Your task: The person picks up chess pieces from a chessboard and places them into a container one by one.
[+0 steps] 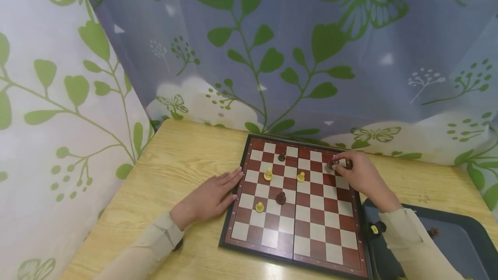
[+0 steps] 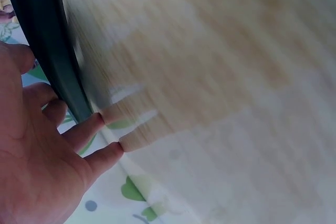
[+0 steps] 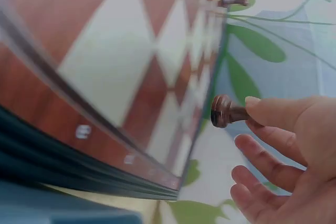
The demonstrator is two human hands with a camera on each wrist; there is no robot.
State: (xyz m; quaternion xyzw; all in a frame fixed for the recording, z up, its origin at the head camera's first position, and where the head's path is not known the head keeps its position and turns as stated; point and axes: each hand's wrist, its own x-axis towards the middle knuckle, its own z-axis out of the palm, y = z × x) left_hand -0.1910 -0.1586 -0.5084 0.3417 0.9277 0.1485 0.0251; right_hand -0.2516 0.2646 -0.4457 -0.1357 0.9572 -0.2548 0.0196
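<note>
Between thumb and index finger, my right hand [image 1: 363, 177] pinches a dark brown chess piece [image 3: 222, 112] by its narrow part. Its round base points toward the chessboard [image 1: 327, 252], over the board's far right corner in the head view. The other right-hand fingers are loosely bent. At the board's left edge rests my left hand [image 1: 207, 197], its fingers extended and touching the dark rim [image 2: 58, 51]. Standing on the board are a yellow piece [image 1: 268, 174], two yellow pawns [image 1: 301, 177] [image 1: 259, 207], a small dark pawn [image 1: 282, 157] and a larger dark piece [image 1: 280, 198].
A dark tray [image 1: 459, 224] sits right of the board, partly under my right forearm, with a small dark piece [image 1: 433, 231] in it. The wooden table [image 1: 155, 185] extends to the left. Patterned fabric [image 1: 272, 77] hangs behind and at the left.
</note>
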